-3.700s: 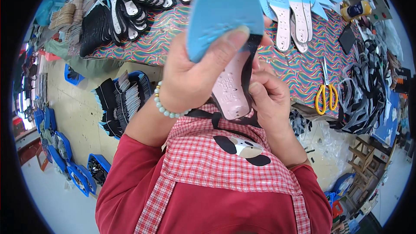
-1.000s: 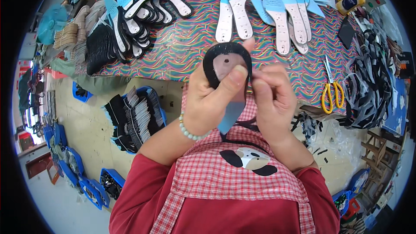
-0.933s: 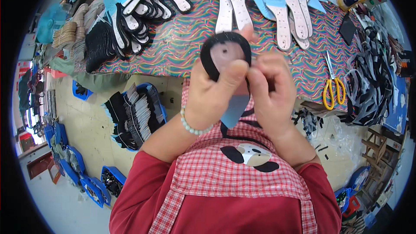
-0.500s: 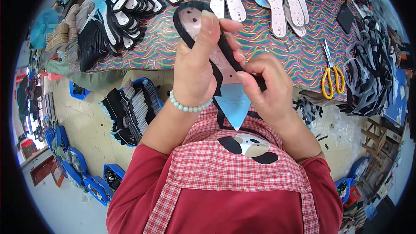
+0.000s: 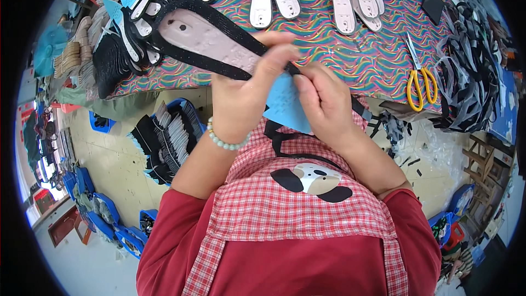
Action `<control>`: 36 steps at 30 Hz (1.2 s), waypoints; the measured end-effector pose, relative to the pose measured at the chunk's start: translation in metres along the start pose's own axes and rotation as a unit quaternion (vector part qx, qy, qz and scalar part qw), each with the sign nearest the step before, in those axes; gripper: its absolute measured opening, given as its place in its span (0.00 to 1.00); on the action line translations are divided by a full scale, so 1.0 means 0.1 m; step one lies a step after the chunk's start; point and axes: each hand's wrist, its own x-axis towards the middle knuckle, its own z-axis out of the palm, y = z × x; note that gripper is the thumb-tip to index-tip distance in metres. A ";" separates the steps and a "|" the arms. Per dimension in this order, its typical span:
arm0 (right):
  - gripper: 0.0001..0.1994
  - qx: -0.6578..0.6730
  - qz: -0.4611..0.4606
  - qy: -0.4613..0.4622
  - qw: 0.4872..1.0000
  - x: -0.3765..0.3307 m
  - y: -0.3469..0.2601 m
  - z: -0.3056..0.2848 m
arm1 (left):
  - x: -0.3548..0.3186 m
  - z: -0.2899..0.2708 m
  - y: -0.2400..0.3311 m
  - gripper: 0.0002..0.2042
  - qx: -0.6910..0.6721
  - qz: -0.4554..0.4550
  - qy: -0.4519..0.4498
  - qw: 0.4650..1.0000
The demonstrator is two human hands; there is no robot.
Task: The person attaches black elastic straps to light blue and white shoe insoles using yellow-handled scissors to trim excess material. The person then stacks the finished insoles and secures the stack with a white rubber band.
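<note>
- While the left hand [image 5: 241,90] wraps round the middle of the insole [image 5: 205,35], its thumb presses across the upper face; so yeah, that one's definitely grasping.
- Right hand [image 5: 326,98] has thumb and finger pinched together at the black edging [image 5: 291,69], right where the pink part meets the blue toe part [image 5: 286,104]. Can't really tell what its other fingers are up to, they're curled out of sight.
- The insole's held up in front of the person, between chest and table [image 5: 378,68].
- Long axis runs on a diagonal: rounded heel end up and to the left, narrowing blue toe down and to the right, toward the apron [image 5: 301,216]. Pink face is toward the camera.
- From this view, the heel end overlaps a bunch of black-edged insoles [image 5: 127,38].
- Yellow-handled scissors [image 5: 418,70] lie on the table, off to the right.
</note>
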 end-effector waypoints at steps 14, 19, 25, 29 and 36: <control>0.16 -0.206 -0.036 -0.010 0.978 -0.18 0.71 -0.93 | -0.07 -0.89 -0.18 0.11 -0.037 -0.271 -0.103 0.956; 0.23 -0.412 0.255 0.063 0.873 -0.60 1.07 -2.21 | 0.14 -0.94 -0.24 0.15 -0.285 -0.296 0.057 0.910; 0.26 -0.077 0.343 0.085 0.932 -0.54 1.01 -1.94 | 0.21 -0.48 -0.49 0.14 -0.235 -0.287 0.029 0.928; 0.34 0.065 0.241 0.014 0.968 -0.53 0.42 -0.99 | 0.29 -0.73 -0.32 0.14 -0.336 -0.243 0.143 0.899; 0.43 0.150 0.225 -0.173 0.947 -0.35 0.10 -0.65 | -0.19 -3.30 0.60 0.09 -0.544 0.161 0.199 0.800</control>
